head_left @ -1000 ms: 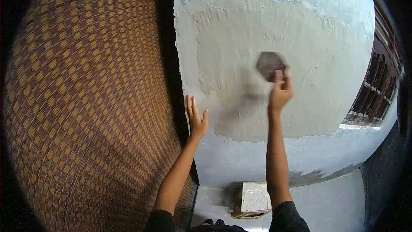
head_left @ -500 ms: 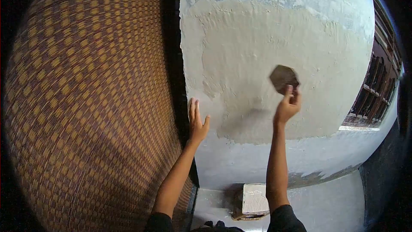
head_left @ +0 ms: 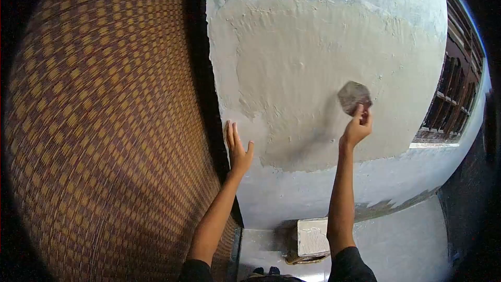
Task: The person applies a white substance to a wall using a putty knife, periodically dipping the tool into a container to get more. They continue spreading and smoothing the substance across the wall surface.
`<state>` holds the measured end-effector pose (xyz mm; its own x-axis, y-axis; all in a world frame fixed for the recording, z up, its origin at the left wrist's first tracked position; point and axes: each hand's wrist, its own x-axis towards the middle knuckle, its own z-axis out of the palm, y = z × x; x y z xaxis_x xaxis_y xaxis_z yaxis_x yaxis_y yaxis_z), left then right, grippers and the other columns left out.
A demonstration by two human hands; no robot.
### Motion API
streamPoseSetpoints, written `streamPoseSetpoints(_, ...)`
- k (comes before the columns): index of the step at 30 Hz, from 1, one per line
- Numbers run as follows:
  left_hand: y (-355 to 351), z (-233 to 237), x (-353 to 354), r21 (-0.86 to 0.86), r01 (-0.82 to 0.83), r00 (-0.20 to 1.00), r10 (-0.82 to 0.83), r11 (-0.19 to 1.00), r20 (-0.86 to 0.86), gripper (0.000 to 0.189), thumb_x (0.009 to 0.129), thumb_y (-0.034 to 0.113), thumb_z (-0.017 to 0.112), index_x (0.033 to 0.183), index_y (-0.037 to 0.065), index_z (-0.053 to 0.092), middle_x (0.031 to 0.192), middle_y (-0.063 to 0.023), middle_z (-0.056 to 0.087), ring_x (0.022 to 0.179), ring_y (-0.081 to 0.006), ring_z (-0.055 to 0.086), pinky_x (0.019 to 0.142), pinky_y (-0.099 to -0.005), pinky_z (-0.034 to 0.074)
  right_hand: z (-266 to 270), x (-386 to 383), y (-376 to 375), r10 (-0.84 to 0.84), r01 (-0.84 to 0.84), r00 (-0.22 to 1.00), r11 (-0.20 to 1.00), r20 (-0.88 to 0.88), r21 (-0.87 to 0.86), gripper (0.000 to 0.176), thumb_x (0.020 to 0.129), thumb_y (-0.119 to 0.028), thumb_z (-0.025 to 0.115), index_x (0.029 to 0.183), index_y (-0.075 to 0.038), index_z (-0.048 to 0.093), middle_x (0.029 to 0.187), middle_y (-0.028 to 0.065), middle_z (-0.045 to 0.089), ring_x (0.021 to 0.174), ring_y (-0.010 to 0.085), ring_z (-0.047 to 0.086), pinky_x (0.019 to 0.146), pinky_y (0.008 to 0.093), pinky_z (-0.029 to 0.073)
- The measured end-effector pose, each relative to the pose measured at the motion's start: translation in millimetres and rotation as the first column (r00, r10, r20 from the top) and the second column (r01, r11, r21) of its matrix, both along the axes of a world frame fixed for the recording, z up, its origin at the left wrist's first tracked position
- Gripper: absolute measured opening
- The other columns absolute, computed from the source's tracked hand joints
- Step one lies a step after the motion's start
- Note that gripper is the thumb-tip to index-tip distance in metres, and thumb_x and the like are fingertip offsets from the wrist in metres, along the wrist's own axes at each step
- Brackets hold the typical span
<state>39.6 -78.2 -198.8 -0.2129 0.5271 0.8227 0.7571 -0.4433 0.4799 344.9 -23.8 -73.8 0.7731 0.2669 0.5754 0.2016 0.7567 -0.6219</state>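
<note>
Right hand (head_left: pixel 357 132): grips a dark, flat blade (head_left: pixel 353 96) before the beige patch (head_left: pixel 292 78).
Left hand (head_left: pixel 239 156): spread at the left edge of the pale wall (head_left: pixel 292 198).
Woven panel (head_left: pixel 115 125): brown and gold, at left.
Barred window (head_left: pixel 452 94): at right.

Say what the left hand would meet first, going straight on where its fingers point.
The left hand would probably meet the wall's left edge first, beside the dark gap, though depth is unclear.

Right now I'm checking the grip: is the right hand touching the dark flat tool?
Touching. The head view shows the right hand closed on the lower right of the dark flat tool, with no gap showing.
</note>
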Motion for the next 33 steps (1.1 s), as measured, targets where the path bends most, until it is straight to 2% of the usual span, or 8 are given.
streamPoseSetpoints(3,8.4,0.2,17.0,0.02,-0.012,0.999,0.011,1.0,0.053,0.083,0.08,0.005,0.061,0.149,-0.001,0.016,0.156,-0.0204,0.013,0.145,-0.0381,0.011,0.117,-0.0486,0.014,-21.2,-45.8,-14.6,0.228,-0.189,0.894,0.972,0.386,-0.139,0.019,0.088,-0.016,0.07,0.099,-0.001,0.069,0.083,0.0057,0.067,0.069,0.0122,0.057,0.062,0.0272,0.045)
streamPoseSetpoints(7,4.6,-0.1,37.6,-0.002,-0.047,0.994,0.047,0.999,0.095,0.082,0.08,0.005,0.06,0.149,-0.002,0.015,0.156,-0.0215,0.013,0.144,-0.0384,0.013,0.117,-0.0473,0.014,-53.3,-102.1,-20.1,0.08,-0.178,0.503,0.984,0.861,0.012,0.041,0.072,0.005,0.064,0.108,-0.014,0.068,0.084,-0.0014,0.071,0.069,0.0193,0.055,0.065,0.0309,0.041)
streamPoseSetpoints(9,1.2,0.5,40.7,-0.032,-0.035,0.994,0.038,0.999,0.099,0.082,0.081,0.005,0.06,0.149,-0.002,0.016,0.155,-0.0216,0.014,0.144,-0.0385,0.015,0.117,-0.0471,0.015,-50.9,-101.3,-17.5,0.06,-0.123,0.486,0.992,0.872,0.001,0.031,0.077,0.0,0.067,0.104,-0.013,0.069,0.083,0.0025,0.07,0.069,0.021,0.054,0.066,0.0329,0.041)
streamPoseSetpoints(13,2.1,-9.2,42.4,-0.014,-0.032,0.997,0.033,0.999,0.063,0.079,0.081,0.006,0.059,0.149,-0.001,0.018,0.154,-0.0213,0.017,0.143,-0.0384,0.018,0.117,-0.0462,0.017,-24.9,-47.6,22.2,-0.065,-0.003,0.794,0.994,0.605,0.111,0.018,0.082,-0.014,0.07,0.099,-0.009,0.071,0.08,0.0115,0.065,0.07,0.0292,0.055,0.065,0.0395,0.041)
streamPoseSetpoints(15,-3.6,-7.8,51.4,-0.018,-0.05,0.996,0.052,0.999,0.072,0.078,0.082,0.006,0.059,0.148,-0.001,0.018,0.154,-0.0211,0.019,0.143,-0.0381,0.019,0.117,-0.0462,0.018,-3.6,0.9,16.3,-0.013,0.072,0.917,0.989,0.399,-0.132,0.021,0.085,-0.017,0.07,0.101,-0.004,0.071,0.082,0.0113,0.067,0.071,0.0219,0.057,0.063,0.0336,0.043)
streamPoseSetpoints(18,-12.1,-4.9,82.8,-0.035,-0.083,0.991,0.086,0.996,0.1,0.076,0.083,0.007,0.058,0.148,-0.001,0.019,0.153,-0.0207,0.02,0.142,-0.0374,0.02,0.116,-0.0461,0.02,10.7,65.1,19.6,-0.033,0.041,0.995,0.995,0.09,-0.094,0.026,0.089,-0.018,0.069,0.106,0.002,0.067,0.083,0.0069,0.065,0.071,0.0142,0.055,0.065,0.0277,0.044)
streamPoseSetpoints(23,-18.5,-14.6,154.4,-0.064,-0.106,0.987,0.113,0.992,0.115,0.073,0.086,0.008,0.057,0.148,0.0,0.02,0.152,-0.0207,0.022,0.141,-0.0371,0.023,0.115,-0.0456,0.022,-13.7,126.8,17.6,0.37,-0.37,0.929,0.928,0.004,0.031,0.029,0.093,-0.019,0.065,0.112,0.003,0.062,0.081,-0.0004,0.058,0.072,0.0068,0.05,0.066,0.0231,0.043)
streamPoseSetpoints(33,-57.3,-86.6,236.5,-0.211,-0.084,0.978,0.121,0.974,0.171,0.058,0.087,0.008,0.059,0.142,0.005,0.038,0.141,-0.018,0.041,0.133,-0.035,0.037,0.11,-0.0435,0.031,-162.4,150.1,-16.6,0.809,-0.705,0.574,0.566,0.126,-0.427,0.025,0.093,-0.019,0.065,0.109,0.0,0.063,0.089,-0.0004,0.062,0.081,0.0064,0.054,0.072,0.0224,0.043)
